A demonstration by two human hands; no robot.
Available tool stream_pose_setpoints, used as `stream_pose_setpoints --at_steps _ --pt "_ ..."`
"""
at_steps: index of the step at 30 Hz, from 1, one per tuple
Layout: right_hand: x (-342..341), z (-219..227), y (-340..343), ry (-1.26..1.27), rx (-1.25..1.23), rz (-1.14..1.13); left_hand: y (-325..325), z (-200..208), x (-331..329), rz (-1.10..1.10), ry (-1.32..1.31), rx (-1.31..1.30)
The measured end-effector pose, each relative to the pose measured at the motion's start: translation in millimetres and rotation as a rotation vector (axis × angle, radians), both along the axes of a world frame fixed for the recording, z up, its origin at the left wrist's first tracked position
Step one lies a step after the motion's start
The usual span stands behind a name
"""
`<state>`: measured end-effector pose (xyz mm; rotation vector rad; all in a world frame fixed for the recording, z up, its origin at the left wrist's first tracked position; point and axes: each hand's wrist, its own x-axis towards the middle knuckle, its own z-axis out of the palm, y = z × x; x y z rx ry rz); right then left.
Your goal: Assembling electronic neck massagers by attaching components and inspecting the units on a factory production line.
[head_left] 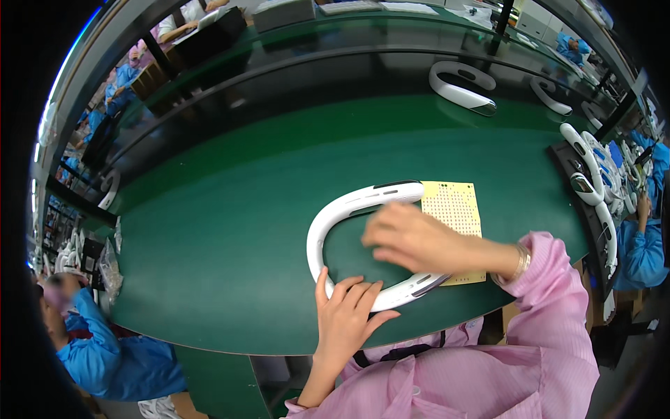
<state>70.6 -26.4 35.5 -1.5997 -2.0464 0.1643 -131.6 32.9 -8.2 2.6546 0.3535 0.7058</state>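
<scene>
A white U-shaped neckband device (335, 216) is lying flat on the green bench (223, 230), its open end facing right. The left hand (349, 314) is pressing down on the near arm of the device, fingers spread flat, gripping nothing. The right hand (412, 241) is hovering over the middle of the U (blurred, so I cannot tell whether it is grasping anything). A yellow perforated sheet (455, 209) is lying just beside the device, partly under that hand.
</scene>
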Motion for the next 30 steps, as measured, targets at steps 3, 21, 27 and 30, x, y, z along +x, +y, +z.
stream_pose_setpoints --at_steps 3,21,27,30 --pt "1 0 -29 0.324 -0.564 0.110 -12 -5 5 0.065 0.011 -0.006" --pt "-6 -5 -31 0.409 -0.740 -0.040 -19 -12 12 0.131 0.005 -0.115" --pt "-27 -5 -60 0.010 -0.216 -0.161 -6 -1 6 0.021 0.130 -0.101" --pt "-40 -13 -70 -0.022 -0.160 -0.269 -4 -2 5 -0.007 0.133 -0.112"
